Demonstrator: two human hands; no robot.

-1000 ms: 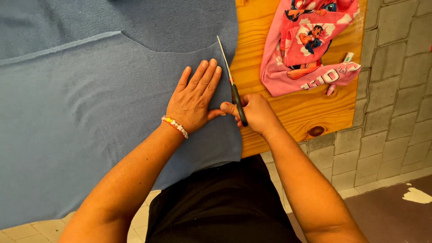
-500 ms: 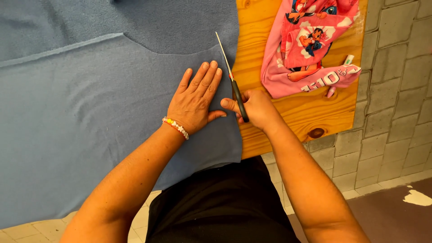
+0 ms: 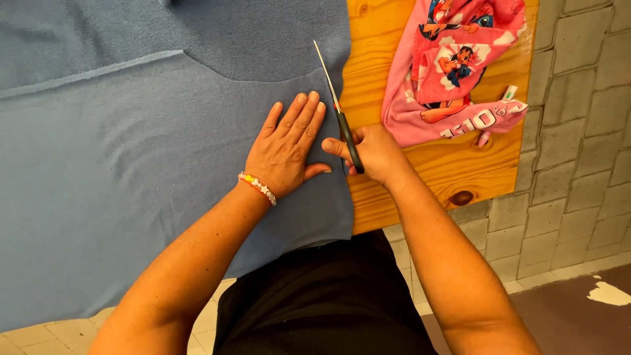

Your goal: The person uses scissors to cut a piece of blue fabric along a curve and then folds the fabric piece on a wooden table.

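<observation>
left hand (image 3: pixel 286 148) flat, fingers open, on blue fabric (image 3: pixel 131 164) — right hand (image 3: pixel 371 154) fingers grip scissors (image 3: pixel 338 112).

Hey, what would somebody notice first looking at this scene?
Probably the big blue fabric covering the left of the wooden table, with the left hand pressed flat on it. At its right edge the right hand holds scissors, blades pointing away. A bright pink cartoon-print garment lies at the table's far right.

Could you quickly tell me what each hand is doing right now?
Left hand: open, flat on the blue fabric.
Right hand: closed, holding scissors.
</observation>
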